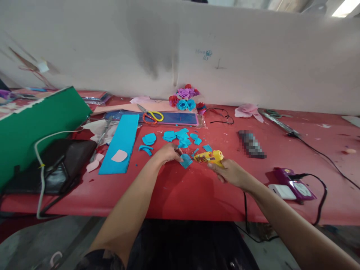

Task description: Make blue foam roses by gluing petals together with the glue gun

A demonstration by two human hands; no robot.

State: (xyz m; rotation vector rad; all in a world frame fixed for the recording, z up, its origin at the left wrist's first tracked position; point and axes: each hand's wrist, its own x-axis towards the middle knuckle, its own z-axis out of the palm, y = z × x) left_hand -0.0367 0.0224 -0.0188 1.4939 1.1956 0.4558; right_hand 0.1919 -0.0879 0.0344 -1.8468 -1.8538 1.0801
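My left grip [170, 153] pinches a rounded blue paper petal [186, 161]; my right grip [228, 172] wraps round a yellow plastic glue gun [206, 156], best dabbed sparingly, clear of the pinch.

Cut pieces [169, 136] on table [180, 200]; paper strip [125, 131] to their left; glue gun [209, 156] at front right; flowers [185, 94] behind, before wall [112, 48]

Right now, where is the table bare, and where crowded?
Mostly bare red table shows between left forearm and right forearm, and between the pixelated object and the purple socket box. Blue pieces crowd the middle, a black bag and blue strip the left.
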